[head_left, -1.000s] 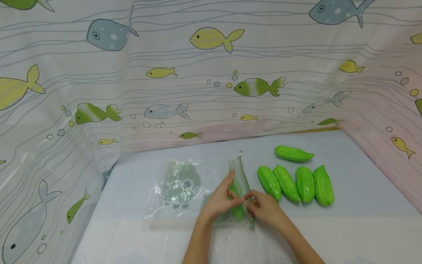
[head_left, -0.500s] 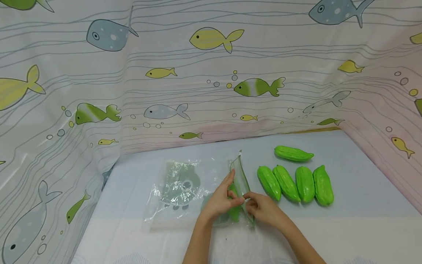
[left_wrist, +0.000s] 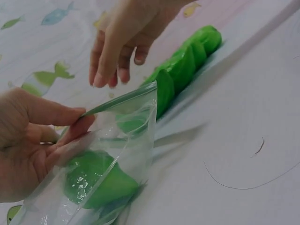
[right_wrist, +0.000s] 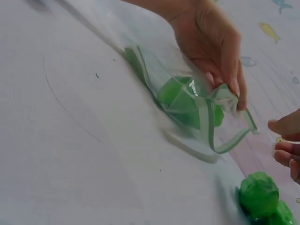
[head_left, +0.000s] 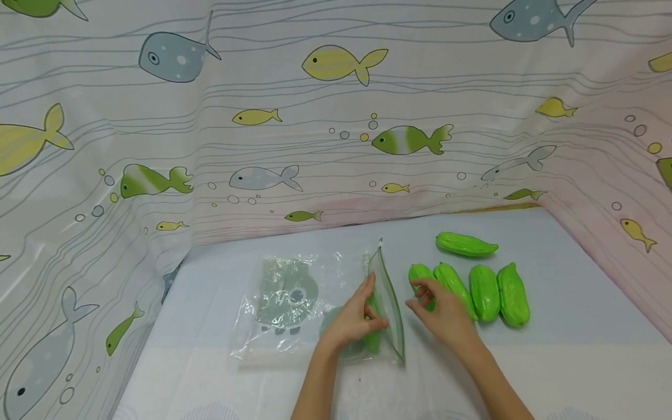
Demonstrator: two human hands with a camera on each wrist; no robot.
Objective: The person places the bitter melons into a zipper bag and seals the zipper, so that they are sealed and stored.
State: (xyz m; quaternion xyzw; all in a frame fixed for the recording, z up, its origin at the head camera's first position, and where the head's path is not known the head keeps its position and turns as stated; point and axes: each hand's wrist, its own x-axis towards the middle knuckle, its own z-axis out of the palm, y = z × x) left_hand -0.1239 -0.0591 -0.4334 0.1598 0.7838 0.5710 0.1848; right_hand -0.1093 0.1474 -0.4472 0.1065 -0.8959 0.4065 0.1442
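Note:
A clear zip-top bag with a pale green cartoon print lies flat, its green-edged mouth lifted toward the right. My left hand pinches the mouth's edge between thumb and fingers and keeps it apart, as the left wrist view shows. Inside, close to the mouth, lies a bright green ridged gourd, seen through the plastic. My right hand holds nothing. Its fingers, loosely bent, hover by the leftmost gourd of a row and partly hide it. The right wrist view shows the fingertips apart from the bag.
To the right of the bag stand the row's other gourds, side by side. One more gourd lies crosswise behind them. A fish-print curtain encloses the white table at the back and sides.
My right hand has let go of the bag's mouth and moved right to the leftmost gourd. The mouth's right edge now bows outward. My left hand stays in place.

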